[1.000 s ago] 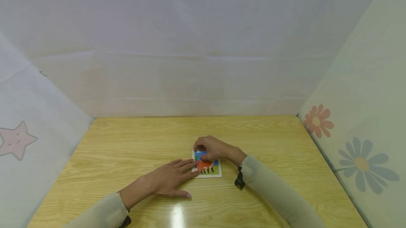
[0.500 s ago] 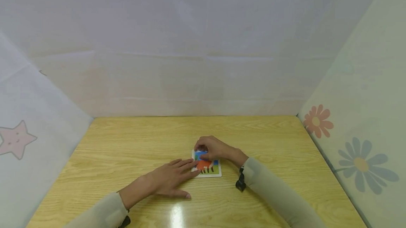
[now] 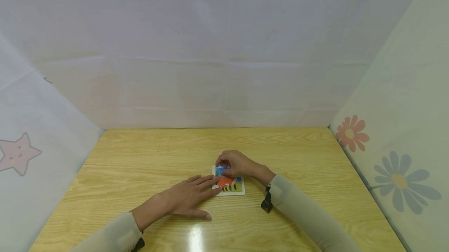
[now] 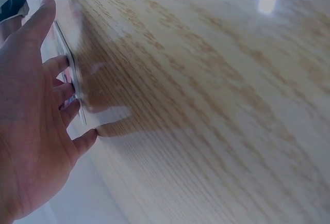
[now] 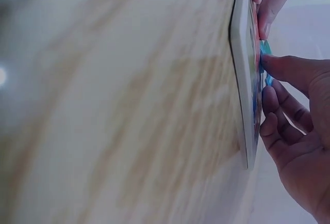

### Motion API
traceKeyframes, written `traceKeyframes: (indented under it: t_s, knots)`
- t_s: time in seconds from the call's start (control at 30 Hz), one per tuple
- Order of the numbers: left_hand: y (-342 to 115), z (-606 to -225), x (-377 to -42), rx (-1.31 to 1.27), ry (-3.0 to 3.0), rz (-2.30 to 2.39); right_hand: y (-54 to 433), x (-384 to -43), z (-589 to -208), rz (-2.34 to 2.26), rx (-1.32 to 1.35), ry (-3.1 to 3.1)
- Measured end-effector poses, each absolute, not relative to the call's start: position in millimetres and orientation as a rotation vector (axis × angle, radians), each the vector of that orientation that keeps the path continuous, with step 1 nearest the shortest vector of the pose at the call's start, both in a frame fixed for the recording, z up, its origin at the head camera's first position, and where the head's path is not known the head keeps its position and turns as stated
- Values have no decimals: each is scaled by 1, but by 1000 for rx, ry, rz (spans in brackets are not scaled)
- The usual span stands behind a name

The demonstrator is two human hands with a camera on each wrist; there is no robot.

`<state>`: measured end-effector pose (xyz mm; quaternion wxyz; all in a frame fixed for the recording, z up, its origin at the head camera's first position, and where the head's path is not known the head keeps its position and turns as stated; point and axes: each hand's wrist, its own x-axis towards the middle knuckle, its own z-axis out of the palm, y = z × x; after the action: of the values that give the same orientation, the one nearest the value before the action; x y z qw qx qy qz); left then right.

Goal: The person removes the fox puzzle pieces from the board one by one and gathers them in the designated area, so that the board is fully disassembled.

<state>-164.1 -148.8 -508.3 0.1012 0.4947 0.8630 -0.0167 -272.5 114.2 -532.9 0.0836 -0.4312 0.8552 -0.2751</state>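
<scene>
A small square picture puzzle board (image 3: 239, 187) with a white border lies flat on the table, showing an orange animal with striped legs on blue and green. My left hand (image 3: 187, 197) rests palm down, its fingers straight and spread, fingertips on the board's left side. Over the top part of the board, my right hand (image 3: 238, 163) curls its fingers. The right wrist view shows its thumb and fingers pinching a blue-teal puzzle piece (image 5: 266, 47) at the board's surface. In the left wrist view only the board's edge (image 4: 77, 77) shows past the fingers.
The wood-grain table (image 3: 151, 154) reaches back to a white cloth wall (image 3: 224, 88). Cloth side walls carry a pink star (image 3: 20, 154) on the left and flowers (image 3: 400, 182) on the right. A black strap (image 3: 267, 203) sits on the right wrist.
My right hand and wrist have shifted very slightly to the right while still over the board's top. The left hand and the board look unmoved.
</scene>
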Motion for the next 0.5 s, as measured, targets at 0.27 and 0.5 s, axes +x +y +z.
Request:
traceKeyframes:
  t_s: [0.27,0.5]
  knots:
    - [-149,-508,-165,1488,2549,-40,116,-271,-537,-945,-1273,2550]
    - [-149,-509,-165,1464,2541,-40,117,-269,-537,-1029,-1235,2504]
